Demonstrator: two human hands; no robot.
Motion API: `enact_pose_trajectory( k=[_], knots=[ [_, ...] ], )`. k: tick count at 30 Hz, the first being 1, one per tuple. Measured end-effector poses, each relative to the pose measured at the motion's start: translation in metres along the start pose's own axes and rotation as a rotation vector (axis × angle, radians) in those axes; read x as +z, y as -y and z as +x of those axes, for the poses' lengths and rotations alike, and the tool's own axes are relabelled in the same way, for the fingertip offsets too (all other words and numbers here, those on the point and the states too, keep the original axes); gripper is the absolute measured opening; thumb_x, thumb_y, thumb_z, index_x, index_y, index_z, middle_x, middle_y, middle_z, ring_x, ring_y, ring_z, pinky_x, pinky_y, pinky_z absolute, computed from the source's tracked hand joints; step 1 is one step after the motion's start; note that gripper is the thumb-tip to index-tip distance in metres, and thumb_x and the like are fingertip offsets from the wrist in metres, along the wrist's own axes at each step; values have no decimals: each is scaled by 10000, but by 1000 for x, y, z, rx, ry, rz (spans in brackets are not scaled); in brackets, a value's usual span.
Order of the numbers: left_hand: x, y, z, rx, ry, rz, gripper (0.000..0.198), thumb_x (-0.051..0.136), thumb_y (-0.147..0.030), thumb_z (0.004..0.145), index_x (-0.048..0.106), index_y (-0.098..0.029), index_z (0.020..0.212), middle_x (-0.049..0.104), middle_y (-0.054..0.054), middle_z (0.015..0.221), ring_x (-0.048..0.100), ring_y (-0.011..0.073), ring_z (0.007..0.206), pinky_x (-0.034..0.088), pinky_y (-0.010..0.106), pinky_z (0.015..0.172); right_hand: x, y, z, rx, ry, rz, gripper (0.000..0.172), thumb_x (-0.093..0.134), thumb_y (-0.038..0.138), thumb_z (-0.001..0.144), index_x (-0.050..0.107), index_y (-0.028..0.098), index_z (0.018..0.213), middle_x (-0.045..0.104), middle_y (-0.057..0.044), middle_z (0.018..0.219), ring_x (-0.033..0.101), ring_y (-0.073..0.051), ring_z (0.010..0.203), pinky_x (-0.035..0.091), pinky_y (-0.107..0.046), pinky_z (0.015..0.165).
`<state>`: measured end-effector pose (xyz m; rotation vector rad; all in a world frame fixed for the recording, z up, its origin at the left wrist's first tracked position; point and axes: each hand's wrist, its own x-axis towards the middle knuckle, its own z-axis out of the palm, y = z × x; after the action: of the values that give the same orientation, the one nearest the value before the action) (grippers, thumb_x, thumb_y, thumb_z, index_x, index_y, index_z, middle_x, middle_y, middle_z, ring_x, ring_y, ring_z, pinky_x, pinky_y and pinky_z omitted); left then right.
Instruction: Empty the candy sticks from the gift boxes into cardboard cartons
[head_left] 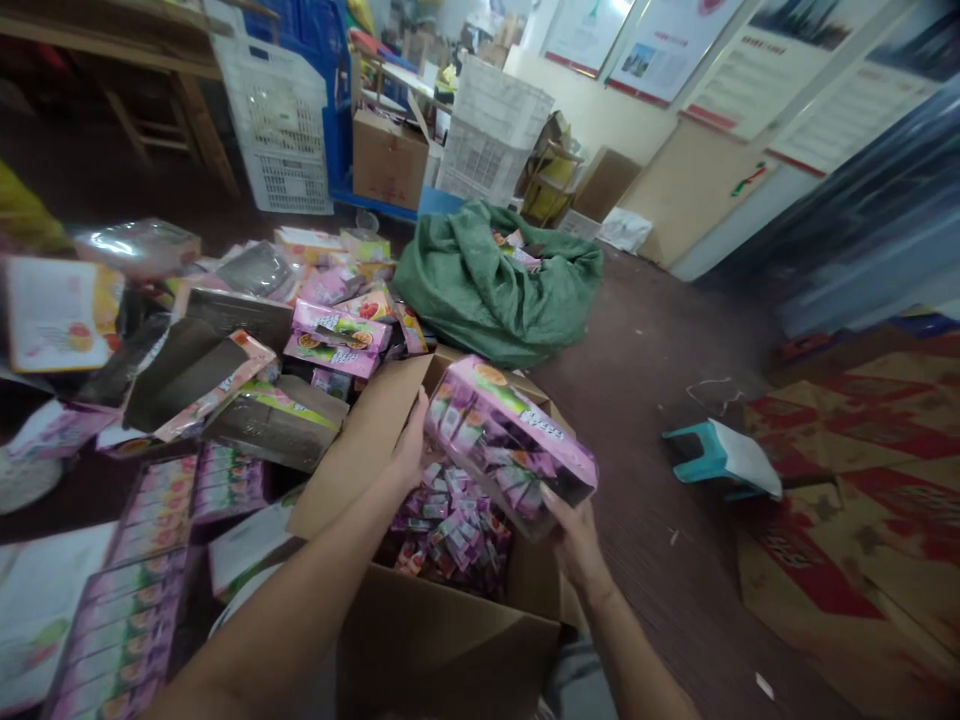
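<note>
A purple printed display box (514, 430) with a clear window is held tilted over an open cardboard carton (450, 630). Small purple packets show through its window. My right hand (574, 535) grips the lower right end, thumb on the front. At the opposite end is my left hand (409, 445), closed against the box's side; some of its fingers are hidden. Below, inside the carton, lies a heap of loose small purple packets (457, 530). One carton flap (364, 440) stands out to the left, beside my left forearm.
Opened and flattened printed boxes (202, 380) pile up on the left, near filled packet trays (127, 620). A green sack (502, 285) sits beyond the carton. To the right are a small teal stool (724, 460) and stacked red-brown cartons (847, 540). White crates (281, 130) stand behind.
</note>
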<state>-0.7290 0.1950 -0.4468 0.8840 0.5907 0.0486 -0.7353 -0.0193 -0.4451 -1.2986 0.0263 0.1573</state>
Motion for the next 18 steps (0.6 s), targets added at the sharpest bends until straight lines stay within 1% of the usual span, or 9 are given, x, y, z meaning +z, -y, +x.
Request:
enact_pose_trajectory(
  k=[2, 5, 7, 9, 11, 12, 14, 16, 18],
  knots=[
    [-3, -6, -2, -5, 47, 43, 743, 471, -841, 819, 693, -222, 1165, 744, 111, 1006, 689, 275, 910, 549, 344, 695, -19, 4, 10, 70, 15, 8, 777, 922, 442, 561, 647, 255, 1263, 731, -64, 1227, 655, -311, 1188, 514, -491, 1055],
    [-2, -10, -9, 84, 163, 133, 666, 531, -757, 850, 629, -260, 1284, 695, 105, 1218, 676, 253, 982, 544, 338, 790, -42, -1, 26, 106, -24, 64, 664, 895, 578, 564, 713, 276, 1126, 765, -39, 1121, 666, -304, 1167, 526, -508, 1042],
    [-3, -14, -12, 120, 137, 159, 630, 492, -708, 894, 604, -249, 1310, 646, 118, 1308, 666, 238, 1021, 532, 320, 819, -50, -6, 34, 90, -30, 115, 634, 867, 646, 574, 723, 300, 1085, 764, -28, 1129, 659, -294, 1182, 517, -517, 1054],
    [-5, -20, -12, 104, 55, 160, 644, 389, -691, 936, 576, -239, 1355, 615, 135, 1354, 660, 241, 1054, 529, 319, 820, -52, -9, 39, 91, -18, 137, 651, 866, 660, 572, 718, 315, 1105, 754, -27, 1171, 651, -298, 1198, 506, -537, 1061],
    [-9, -26, -12, 96, 11, 177, 679, 366, -693, 937, 533, -257, 1429, 600, 136, 1395, 650, 274, 1114, 531, 355, 846, -52, -12, 40, 89, 12, 118, 686, 866, 651, 587, 703, 311, 1160, 740, -43, 1213, 635, -310, 1226, 495, -554, 1068],
    [-10, -28, -13, 117, 23, 201, 695, 398, -701, 922, 534, -263, 1444, 595, 128, 1418, 632, 297, 1168, 527, 382, 888, -51, -13, 41, 81, 34, 98, 697, 862, 644, 603, 694, 303, 1188, 735, -54, 1227, 623, -313, 1248, 487, -554, 1077],
    [-12, -28, -16, 250, 108, 276, 713, 516, -703, 873, 586, -256, 1425, 579, 100, 1469, 547, 327, 1313, 471, 426, 1034, -52, -14, 42, 59, 72, 64, 717, 848, 642, 628, 680, 289, 1229, 731, -74, 1238, 598, -314, 1285, 471, -547, 1096],
    [-14, -27, -21, 433, 221, 345, 692, 612, -667, 835, 652, -229, 1370, 556, 71, 1506, 451, 315, 1418, 357, 420, 1168, -53, -16, 45, 60, 79, 56, 737, 850, 655, 614, 682, 286, 1230, 738, -77, 1224, 596, -314, 1288, 466, -540, 1105],
    [-16, -26, -27, 503, 259, 358, 663, 595, -649, 856, 676, -210, 1346, 558, 65, 1502, 434, 302, 1438, 300, 433, 1214, -54, -18, 49, 68, 72, 61, 738, 856, 660, 600, 689, 288, 1215, 745, -70, 1208, 607, -311, 1276, 471, -537, 1103]
  ],
)
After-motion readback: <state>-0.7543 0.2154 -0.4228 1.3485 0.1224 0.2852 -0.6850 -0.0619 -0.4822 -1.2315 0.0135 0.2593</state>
